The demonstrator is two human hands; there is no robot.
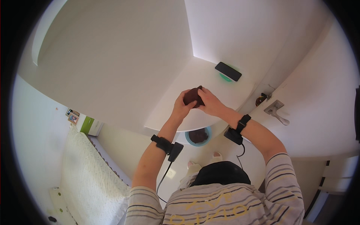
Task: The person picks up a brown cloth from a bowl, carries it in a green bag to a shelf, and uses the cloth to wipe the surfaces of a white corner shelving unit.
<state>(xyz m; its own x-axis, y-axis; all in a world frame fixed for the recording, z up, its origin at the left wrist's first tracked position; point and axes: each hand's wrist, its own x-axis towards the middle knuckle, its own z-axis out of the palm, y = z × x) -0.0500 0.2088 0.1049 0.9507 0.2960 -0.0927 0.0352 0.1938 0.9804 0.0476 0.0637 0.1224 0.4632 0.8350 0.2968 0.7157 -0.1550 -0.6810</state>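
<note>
A folded or bunched dark brown cloth (193,96) is held between both my hands, above the white curved shelf (168,108). My left hand (181,105) grips its left side, thumb on the near edge. On the right side, my right hand (210,103) has its fingers closed on the cloth. The cloth hides part of the fingertips. Below the shelf's front edge, a light blue basin (210,136) contains more dark brown cloth (198,135).
A black phone (228,71) leans near the back wall, with a green glow beneath it. On the right is a white door with a metal handle (277,112). A bed with a pale cover (90,172) lies at lower left, near a green and white box (90,126).
</note>
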